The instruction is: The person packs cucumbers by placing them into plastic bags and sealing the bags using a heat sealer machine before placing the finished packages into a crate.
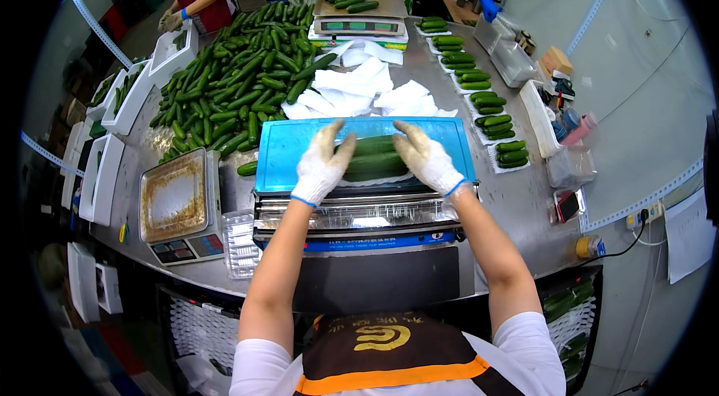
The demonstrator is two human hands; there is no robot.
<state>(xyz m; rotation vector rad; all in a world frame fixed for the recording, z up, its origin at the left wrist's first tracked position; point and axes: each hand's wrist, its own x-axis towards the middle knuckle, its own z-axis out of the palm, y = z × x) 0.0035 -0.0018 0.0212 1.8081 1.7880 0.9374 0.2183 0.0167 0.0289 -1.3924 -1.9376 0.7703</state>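
Over the blue plate (281, 149), left grip (323, 164) and right grip (427, 158) clasp one cucumber tray (376, 165), several filled trays (475, 77) seem done, and many loose cucumbers (228, 89) are left.

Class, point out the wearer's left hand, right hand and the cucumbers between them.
Left hand (319, 161): head view, back of the hand.
Right hand (429, 160): head view, back of the hand.
Cucumbers (377, 165): head view, middle of their green skins.

Blur hides how many cucumbers (377, 164) are held.
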